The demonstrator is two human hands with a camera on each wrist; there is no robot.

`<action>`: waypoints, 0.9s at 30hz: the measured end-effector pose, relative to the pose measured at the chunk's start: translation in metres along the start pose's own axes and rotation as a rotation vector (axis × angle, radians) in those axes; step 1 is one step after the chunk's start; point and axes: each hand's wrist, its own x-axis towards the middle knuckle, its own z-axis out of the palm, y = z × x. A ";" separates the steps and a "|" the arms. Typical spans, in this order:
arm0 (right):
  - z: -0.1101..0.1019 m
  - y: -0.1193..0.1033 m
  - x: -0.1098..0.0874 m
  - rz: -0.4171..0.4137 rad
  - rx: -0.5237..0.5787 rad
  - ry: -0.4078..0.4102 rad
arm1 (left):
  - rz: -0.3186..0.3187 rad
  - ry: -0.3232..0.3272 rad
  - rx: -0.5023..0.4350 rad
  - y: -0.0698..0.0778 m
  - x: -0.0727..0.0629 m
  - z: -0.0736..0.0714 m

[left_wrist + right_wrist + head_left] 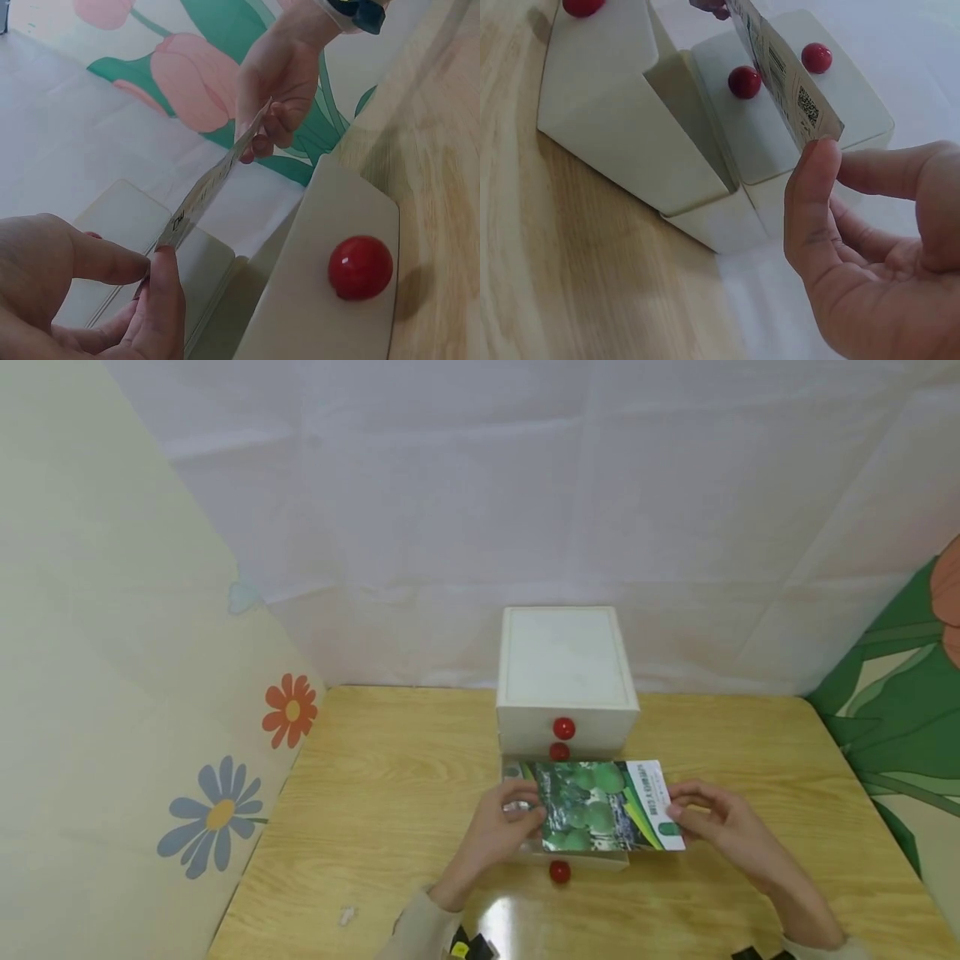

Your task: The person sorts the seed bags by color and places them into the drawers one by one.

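Note:
A thin, glossy seed packet [585,806], printed with round green gourds, is stretched between both hands above a pulled-out drawer [611,862]. My left hand [498,822] pinches its left end between thumb and fingers. At the other end, my right hand [723,827] pinches the white printed edge. Its back, with a barcode and QR code, shows in the right wrist view, where the packet [784,75] stands nearly edge-on. The drawer belongs to a small white cabinet [567,656]. Most of the drawer's inside is hidden under the packet.
Red round knobs mark the drawer fronts, one knob [559,872] on the pulled-out drawer and two on the closed fronts above. The cabinet stands on a wooden table [405,777] against a white cloth backdrop [450,510]. Flower-painted panels flank the table.

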 end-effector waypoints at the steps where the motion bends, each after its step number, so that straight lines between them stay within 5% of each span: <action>1: 0.002 0.001 0.001 -0.006 0.010 -0.006 | 0.001 0.004 -0.001 -0.001 0.000 -0.002; 12: 0.021 0.007 0.004 -0.133 0.087 -0.059 | -0.017 0.043 0.024 -0.003 -0.005 -0.021; 17: 0.029 0.007 0.004 -0.147 0.117 -0.095 | -0.014 0.050 0.019 -0.007 -0.007 -0.029; 27: 0.048 0.013 0.011 -0.128 0.122 -0.038 | -0.028 0.098 0.088 -0.010 -0.009 -0.039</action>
